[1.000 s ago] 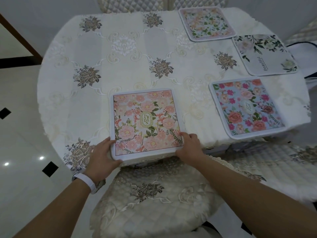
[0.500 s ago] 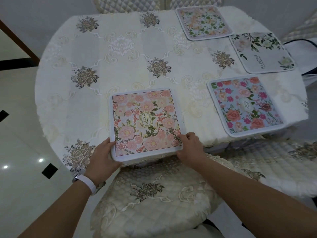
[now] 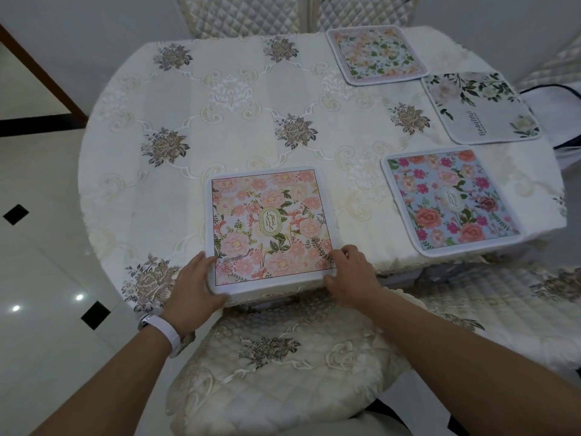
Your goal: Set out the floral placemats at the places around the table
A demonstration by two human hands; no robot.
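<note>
Barely shifted: pink placemat (image 3: 270,225), gripped by left hand (image 3: 196,283) and right hand (image 3: 353,273) on embroidered tablecloth (image 3: 220,127).

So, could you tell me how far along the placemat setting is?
Done: three mats lie on the right, the blue floral mat, the white Beautiful mat and the pale floral mat at the far edge. In hand: the pink Garden mat, its near corners held by the left hand and right hand. Left: the tablecloth has none on its left half.
</note>
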